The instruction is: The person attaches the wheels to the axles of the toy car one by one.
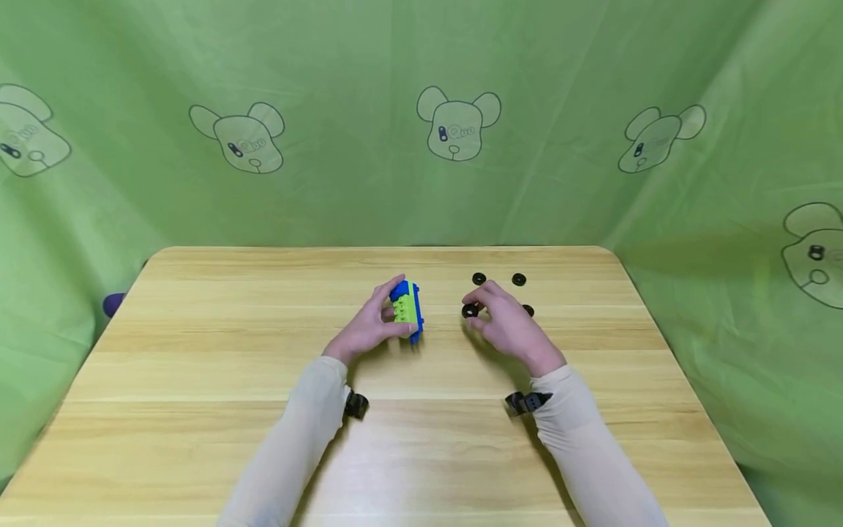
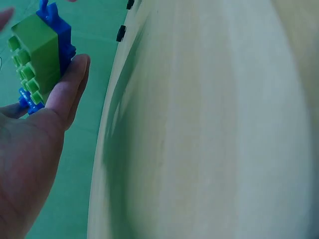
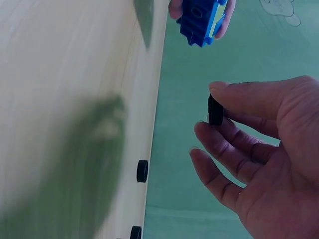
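My left hand (image 1: 366, 327) grips a toy block car body (image 1: 403, 309), thumb on the near end and fingers on the far end. In the left wrist view its lime-green block (image 2: 42, 42) shows a row of studs, with a blue base (image 2: 64, 37) beside it. The base's underside, facing right, appears in the right wrist view. To the right, my right hand (image 1: 514, 327) pinches a black ring-shaped toy wheel (image 3: 215, 110) upright between thumb and fingertips, above the table and apart from the car body.
Beyond the right hand, two black wheels (image 1: 478, 279) lie on the wooden table (image 1: 197, 351); another wheel (image 1: 528, 310) is partly hidden behind that hand. A green curtain (image 1: 356, 183) with printed bear heads surrounds the back and sides. Something purple (image 1: 113, 304) shows past the left edge.
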Demonstrator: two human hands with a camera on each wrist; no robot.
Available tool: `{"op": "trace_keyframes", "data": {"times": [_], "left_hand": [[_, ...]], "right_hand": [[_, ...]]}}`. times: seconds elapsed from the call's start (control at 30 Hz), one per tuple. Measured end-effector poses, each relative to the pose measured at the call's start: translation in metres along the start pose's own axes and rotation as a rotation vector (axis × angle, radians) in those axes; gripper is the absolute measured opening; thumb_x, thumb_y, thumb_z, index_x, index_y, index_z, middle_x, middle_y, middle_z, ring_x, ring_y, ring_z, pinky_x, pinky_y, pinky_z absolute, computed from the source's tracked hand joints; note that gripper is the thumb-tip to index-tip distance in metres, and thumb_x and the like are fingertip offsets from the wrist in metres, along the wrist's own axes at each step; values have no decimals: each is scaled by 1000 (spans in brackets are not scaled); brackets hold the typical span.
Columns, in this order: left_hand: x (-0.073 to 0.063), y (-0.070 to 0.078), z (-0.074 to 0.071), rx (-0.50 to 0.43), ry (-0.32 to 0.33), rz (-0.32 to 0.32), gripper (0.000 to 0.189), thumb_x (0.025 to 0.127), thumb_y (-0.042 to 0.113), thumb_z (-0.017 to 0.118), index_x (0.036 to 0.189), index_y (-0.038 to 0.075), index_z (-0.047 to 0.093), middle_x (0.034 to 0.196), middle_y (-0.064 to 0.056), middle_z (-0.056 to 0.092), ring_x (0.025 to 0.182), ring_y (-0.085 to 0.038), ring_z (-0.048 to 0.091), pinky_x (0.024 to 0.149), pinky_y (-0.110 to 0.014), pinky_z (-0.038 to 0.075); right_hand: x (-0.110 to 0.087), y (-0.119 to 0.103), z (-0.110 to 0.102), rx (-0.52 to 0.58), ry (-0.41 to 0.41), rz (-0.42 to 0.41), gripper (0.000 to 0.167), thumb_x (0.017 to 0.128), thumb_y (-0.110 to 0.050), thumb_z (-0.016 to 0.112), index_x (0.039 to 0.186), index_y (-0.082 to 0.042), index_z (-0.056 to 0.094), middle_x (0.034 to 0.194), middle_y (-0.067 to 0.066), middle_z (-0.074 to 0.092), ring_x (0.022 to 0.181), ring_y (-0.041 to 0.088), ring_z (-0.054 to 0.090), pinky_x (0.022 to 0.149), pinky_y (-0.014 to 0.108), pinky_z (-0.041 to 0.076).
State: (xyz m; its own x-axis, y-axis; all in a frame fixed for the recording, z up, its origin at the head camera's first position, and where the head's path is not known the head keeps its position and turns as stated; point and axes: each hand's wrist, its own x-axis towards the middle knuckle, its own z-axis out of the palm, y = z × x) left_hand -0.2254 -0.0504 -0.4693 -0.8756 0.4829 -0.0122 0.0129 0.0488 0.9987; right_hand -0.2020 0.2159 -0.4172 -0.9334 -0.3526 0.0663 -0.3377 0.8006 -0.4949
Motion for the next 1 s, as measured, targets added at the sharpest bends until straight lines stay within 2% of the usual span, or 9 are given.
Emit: {"op": "trace_keyframes", "data": {"times": [0.1,0.3,0.37,0.53,0.77,0.9,1.0], "left_hand": [[-1,-2,2,-28,19,-8,98,81,3,76,158,20,18,155,-16,23,117,-35,56,91,-39,53],[-3,-5,5,-120,12,-12,100,79,-8,71,158,24,18,151,-17,34,110,-33,61,91,-39,53],[-4,-4,6,-154,7,-2,100,79,-11,68,158,23,17,152,-17,33,111,-33,61,91,-39,53],[-7,2,8,-218,14,27,101,78,-16,64,158,23,17,158,-10,20,119,-32,56,92,-38,53],[-9,6,12,-300,-13,96,101,77,-20,61,157,23,18,156,-12,24,127,-37,50,95,-39,51],[-9,9,15,-343,-21,136,100,76,-21,60,156,25,23,158,-8,20,127,-37,49,95,-40,51],[-10,12,18,-370,-19,164,100,74,-23,59,155,23,23,159,-5,17,128,-40,47,94,-40,52]], "right_hand": [[-1,-3,1,-4,5,-15,36,90,-11,70,124,-3,62,119,9,54,109,32,57,98,50,46],[-4,-9,0,-6,18,-29,37,89,-11,72,124,-4,62,118,7,55,110,31,57,98,50,47],[-5,-13,-1,-6,24,-42,36,89,-12,72,123,-4,62,118,6,55,110,31,57,98,49,47],[-7,-24,-3,0,36,-88,35,89,-13,73,122,-5,63,115,4,55,109,28,58,97,47,48],[-7,-39,-2,3,38,-137,35,89,-13,73,122,-5,64,116,3,56,107,24,59,96,43,49],[-6,-44,-1,5,48,-169,35,88,-13,74,121,-5,64,116,3,56,106,22,59,96,41,50],[-6,-47,1,8,54,-186,34,88,-13,74,121,-6,64,116,3,56,106,22,59,96,41,50]]}}
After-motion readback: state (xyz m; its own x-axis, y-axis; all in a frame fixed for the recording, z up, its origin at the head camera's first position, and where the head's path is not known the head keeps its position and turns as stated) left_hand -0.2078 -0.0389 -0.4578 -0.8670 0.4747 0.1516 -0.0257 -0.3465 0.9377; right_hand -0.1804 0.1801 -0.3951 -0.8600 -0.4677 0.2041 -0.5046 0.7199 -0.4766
